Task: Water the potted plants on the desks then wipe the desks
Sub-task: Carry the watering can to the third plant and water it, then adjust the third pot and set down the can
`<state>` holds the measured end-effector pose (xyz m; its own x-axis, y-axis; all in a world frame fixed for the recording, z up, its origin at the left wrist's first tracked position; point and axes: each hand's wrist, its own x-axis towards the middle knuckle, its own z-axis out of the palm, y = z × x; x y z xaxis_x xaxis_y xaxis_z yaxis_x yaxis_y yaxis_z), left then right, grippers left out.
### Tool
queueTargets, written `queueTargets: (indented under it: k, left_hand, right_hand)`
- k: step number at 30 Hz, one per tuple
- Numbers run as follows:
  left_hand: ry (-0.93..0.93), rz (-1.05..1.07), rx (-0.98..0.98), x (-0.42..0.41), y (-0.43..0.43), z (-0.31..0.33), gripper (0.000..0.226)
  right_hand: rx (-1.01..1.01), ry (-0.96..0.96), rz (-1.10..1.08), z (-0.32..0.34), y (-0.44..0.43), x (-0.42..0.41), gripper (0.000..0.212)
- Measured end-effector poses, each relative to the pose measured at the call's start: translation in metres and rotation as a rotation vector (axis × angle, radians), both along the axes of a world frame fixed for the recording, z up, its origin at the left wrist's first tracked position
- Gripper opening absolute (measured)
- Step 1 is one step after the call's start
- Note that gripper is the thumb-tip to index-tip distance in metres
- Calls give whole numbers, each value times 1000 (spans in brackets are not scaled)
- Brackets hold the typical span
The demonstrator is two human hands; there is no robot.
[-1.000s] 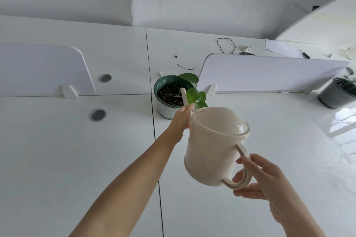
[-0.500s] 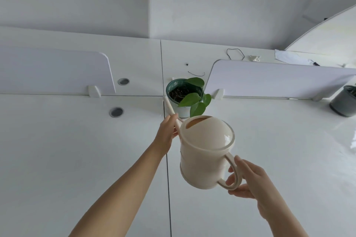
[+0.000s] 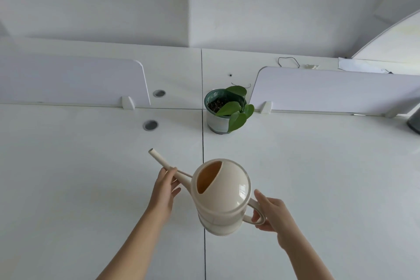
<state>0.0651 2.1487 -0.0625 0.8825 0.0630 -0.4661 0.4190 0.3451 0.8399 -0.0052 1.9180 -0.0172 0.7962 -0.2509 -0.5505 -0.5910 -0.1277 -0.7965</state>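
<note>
I hold a cream watering can level above the white desk, near the seam between two desktops. My right hand grips its loop handle. My left hand holds the long spout, which points up and to the left, away from the plant. A green-leaved plant in a dark green and pale pot stands on the desk beyond the can, between two dividers. The can's spout tip is well short of the pot.
Two pale desk dividers stand left and right of the pot. Two round cable grommets sit in the left desks. A dark grey pot shows at the right edge. A black cable and papers lie on the far desk.
The can has come back from over the pot toward me and tipped level; its spout swung out of the pot to the left. Both hands kept their grip.
</note>
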Motion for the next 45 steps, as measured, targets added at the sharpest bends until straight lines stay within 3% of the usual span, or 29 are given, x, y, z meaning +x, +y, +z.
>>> queueTargets:
  k: [14, 21, 29, 34, 37, 45]
  left_hand:
    - [11, 80, 66, -39, 17, -9, 13]
    - [17, 68, 111, -48, 18, -6, 38]
    - [9, 4, 356, -52, 16, 33, 19]
    - [-142, 0, 367, 8, 0, 71, 18]
    - [-193, 30, 379, 64, -20, 69, 21]
    - [-92, -89, 370, 203, -71, 24, 49]
  right_hand:
    - [-5, 56, -39, -36, 3, 11, 36]
    - [16, 90, -5, -40, -3, 15, 36]
    - [-63, 90, 52, -33, -28, 43, 27]
    - [-37, -104, 0, -17, -42, 103, 14]
    - [14, -177, -62, -16, -41, 146, 24]
    - [222, -286, -243, -32, -38, 235, 37]
